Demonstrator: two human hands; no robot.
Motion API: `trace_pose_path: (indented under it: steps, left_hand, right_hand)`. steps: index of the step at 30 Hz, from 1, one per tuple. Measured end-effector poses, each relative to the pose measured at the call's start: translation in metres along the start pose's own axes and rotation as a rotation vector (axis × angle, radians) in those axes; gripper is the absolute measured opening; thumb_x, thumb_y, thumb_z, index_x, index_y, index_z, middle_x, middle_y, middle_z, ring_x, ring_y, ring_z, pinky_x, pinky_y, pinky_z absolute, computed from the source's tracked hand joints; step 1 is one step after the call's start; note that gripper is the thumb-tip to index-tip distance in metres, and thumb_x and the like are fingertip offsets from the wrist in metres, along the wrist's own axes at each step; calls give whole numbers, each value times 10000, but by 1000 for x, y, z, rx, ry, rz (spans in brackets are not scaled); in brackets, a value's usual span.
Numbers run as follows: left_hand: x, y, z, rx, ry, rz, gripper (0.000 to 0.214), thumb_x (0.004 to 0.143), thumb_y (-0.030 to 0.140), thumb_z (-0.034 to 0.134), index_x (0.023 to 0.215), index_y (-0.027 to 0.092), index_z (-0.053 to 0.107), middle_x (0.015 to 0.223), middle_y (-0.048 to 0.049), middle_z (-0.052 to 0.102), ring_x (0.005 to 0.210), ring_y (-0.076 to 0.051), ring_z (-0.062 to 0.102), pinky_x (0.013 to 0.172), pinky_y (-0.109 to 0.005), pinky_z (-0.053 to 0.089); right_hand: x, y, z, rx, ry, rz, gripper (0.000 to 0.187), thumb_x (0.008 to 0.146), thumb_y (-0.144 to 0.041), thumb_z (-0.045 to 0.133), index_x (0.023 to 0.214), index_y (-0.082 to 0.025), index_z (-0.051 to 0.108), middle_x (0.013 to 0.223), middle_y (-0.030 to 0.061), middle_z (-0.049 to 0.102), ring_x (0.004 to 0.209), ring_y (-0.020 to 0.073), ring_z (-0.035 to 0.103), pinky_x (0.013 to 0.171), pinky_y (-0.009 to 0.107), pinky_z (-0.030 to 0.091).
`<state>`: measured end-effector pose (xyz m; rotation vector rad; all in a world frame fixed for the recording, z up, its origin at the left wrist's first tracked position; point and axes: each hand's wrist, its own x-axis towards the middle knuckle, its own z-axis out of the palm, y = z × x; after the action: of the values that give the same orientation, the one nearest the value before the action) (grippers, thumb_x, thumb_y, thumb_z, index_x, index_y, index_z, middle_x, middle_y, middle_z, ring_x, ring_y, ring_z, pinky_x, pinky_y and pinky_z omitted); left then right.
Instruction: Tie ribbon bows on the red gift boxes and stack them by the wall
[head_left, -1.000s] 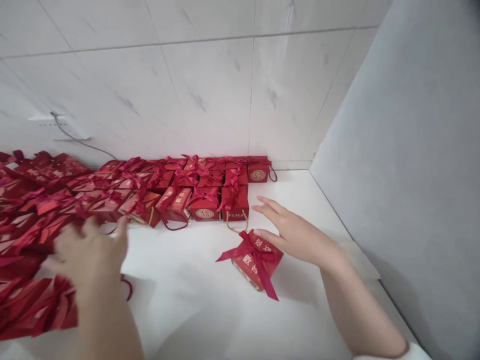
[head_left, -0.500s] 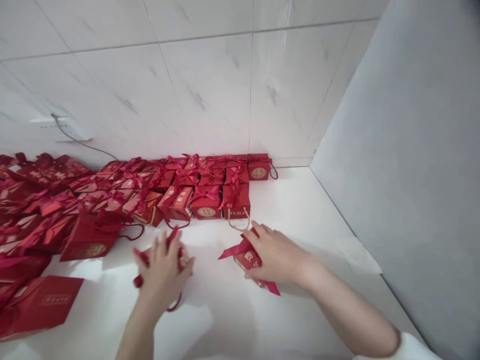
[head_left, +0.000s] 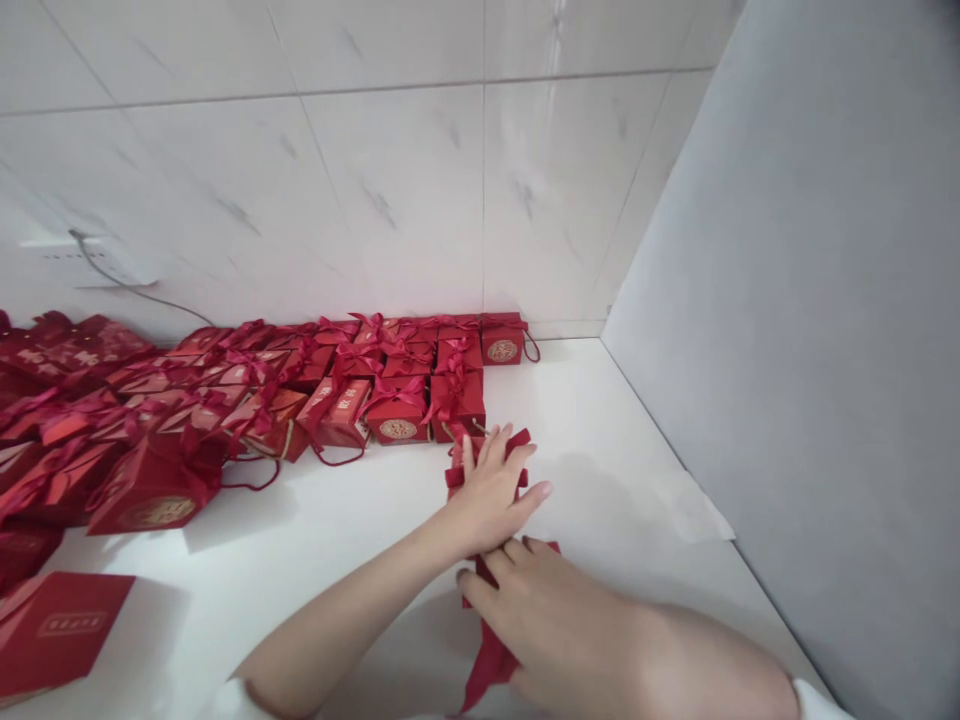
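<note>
My left hand (head_left: 491,495) lies on top of a small red gift box (head_left: 480,455) with a ribbon, fingers stretched and slightly spread, pressing it against the white surface just in front of the row of boxes. My right hand (head_left: 551,610) is right behind it, nearer to me, fingers curled over another red ribbon-tied box (head_left: 491,655) whose ribbon tail hangs towards me. Both boxes are mostly hidden under the hands.
Several rows of red ribbon-tied gift boxes (head_left: 397,400) stand against the tiled wall (head_left: 375,180), spreading left. A larger red bag (head_left: 154,490) and a flat red card (head_left: 60,625) lie at left. A grey panel (head_left: 810,300) closes the right side of the white surface (head_left: 337,540).
My left hand carried a red box from the left across to the right, and now rests just beyond my right hand. My right hand drew its box nearer to me.
</note>
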<state>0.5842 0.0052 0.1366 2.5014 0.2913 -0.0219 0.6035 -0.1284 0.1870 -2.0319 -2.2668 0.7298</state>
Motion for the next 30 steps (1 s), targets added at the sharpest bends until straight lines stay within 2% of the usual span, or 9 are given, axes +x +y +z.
trace_pose_path:
  steps: [4,7,10,12,15,19,22,25,30]
  left_hand:
    - [10,0,-24,-439,74,127,486,974,502,432,1378,238,482,1518,-110,403,1432,-245,345,1195,-476,263]
    - [7,-8,-54,-571,240,91,390,970,471,460,1234,203,566,1272,-90,617,1166,-208,595,998,-354,479]
    - [-10,-8,-79,-406,329,38,311,974,448,466,958,186,631,946,-30,679,910,-166,634,824,-287,489]
    - [-25,-2,-86,-296,191,67,297,975,419,472,876,191,633,882,-5,670,846,-145,617,773,-263,470]
    - [-46,7,-80,-216,-160,186,249,933,438,549,1011,230,662,1003,-10,683,933,-169,623,833,-279,482]
    - [-60,13,-58,-142,-456,392,776,734,580,734,1394,242,506,1402,-110,523,1285,-307,492,1086,-415,403]
    - [-62,10,-49,-91,-502,404,953,713,607,729,1512,256,346,1554,-119,336,1423,-346,326,1156,-477,323]
    - [-61,6,-48,-28,-476,281,947,727,592,721,1522,262,328,1554,-137,333,1409,-367,352,1122,-502,369]
    - [-68,-6,-66,67,-444,107,871,755,489,737,1509,273,357,1522,-99,407,1375,-325,421,1125,-458,384]
  right_hand:
    - [-7,22,-11,35,271,-186,210,889,-103,558,1087,-152,605,1075,106,615,996,243,589,877,374,480]
    - [-2,41,-25,53,358,17,170,877,-88,570,1027,-154,615,1102,114,591,1031,252,565,892,394,471]
    - [11,60,-31,90,311,226,302,824,-138,638,1126,-150,622,1263,169,531,1167,324,514,915,442,468]
    - [18,74,-30,90,288,339,410,845,-167,614,1254,-155,583,1333,193,494,1206,347,499,919,460,470]
    - [25,101,-28,76,283,528,565,837,-155,607,1391,-155,502,1376,220,473,1205,374,513,921,481,476]
    - [36,147,-24,28,390,598,590,861,-9,439,1428,-165,492,1484,217,395,1325,387,433,985,516,450]
    - [50,175,-20,-67,501,491,686,830,87,310,1465,-141,433,1547,184,323,1432,326,308,1106,544,348]
    - [62,189,-16,-126,687,397,660,863,9,424,1488,-202,395,1600,119,222,1471,301,215,1167,551,264]
    - [77,198,-2,-13,796,700,509,925,-222,548,1429,-204,487,1494,161,384,1253,348,510,982,496,503]
